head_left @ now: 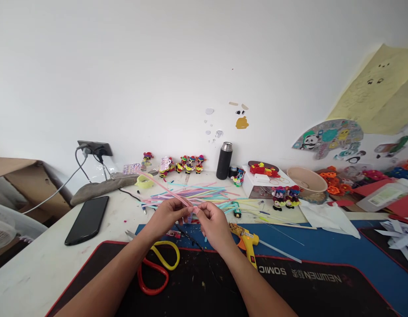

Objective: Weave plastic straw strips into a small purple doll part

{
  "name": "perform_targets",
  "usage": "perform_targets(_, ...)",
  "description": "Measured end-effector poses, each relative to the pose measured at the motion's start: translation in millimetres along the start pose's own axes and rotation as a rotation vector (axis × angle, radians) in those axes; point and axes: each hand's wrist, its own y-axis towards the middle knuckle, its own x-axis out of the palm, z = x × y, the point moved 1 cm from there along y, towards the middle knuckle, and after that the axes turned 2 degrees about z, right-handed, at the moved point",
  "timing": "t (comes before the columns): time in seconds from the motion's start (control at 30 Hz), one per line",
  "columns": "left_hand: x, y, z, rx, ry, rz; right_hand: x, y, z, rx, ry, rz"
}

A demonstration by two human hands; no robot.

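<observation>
Between my two hands is a bundle of pink pipe cleaners point(164, 188), slanting up to the left over the desk. My left hand point(174, 212) is closed round it, thumb against fingers. My right hand point(211, 220) pinches its lower end near the left fingertips. Just behind lies a loose pile of pastel pipe cleaners point(197, 193). Under my left forearm are scissors point(153, 277) with one red and one yellow handle loop. To the right of my right hand sits a yellow glue gun point(249, 244) with a clear glue stick in it.
A black phone point(87, 220) lies at the left. Along the wall stand several small fuzzy figures point(190, 165), a black thermos point(224, 160) and a beige bowl point(306, 181). Yellow tape point(145, 181) sits behind the left hand. A black mat point(289, 286) covers the front.
</observation>
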Motion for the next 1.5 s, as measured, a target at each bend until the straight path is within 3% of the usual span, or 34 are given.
perform_targets(0.17,1.9,-1,2,0.007,0.041,-0.018,0,-1,1,-0.019,-0.047,-0.008)
perform_targets(0.53,16.4,-3,-2,-0.037,-0.103,0.022,2,-1,-2,0.018,0.071,-0.018)
perform_targets(0.73,9.5,-1,-1,-0.056,-0.114,0.036,1,-2,-2,0.040,0.053,-0.020)
perform_targets(0.9,0.4,0,1,-0.021,0.042,0.011,2,-2,-1,0.014,-0.015,-0.025)
perform_targets(1.07,-9.5,-2,5,0.047,0.235,0.071,2,-7,-6,-0.055,-0.189,-0.046)
perform_targets(1.27,-10.6,0,5,-0.001,0.095,-0.045,3,-9,-8,-0.101,-0.278,-0.057)
perform_targets(1.5,-22.0,-1,6,0.005,0.198,-0.144,5,-9,-6,-0.070,-0.290,-0.066)
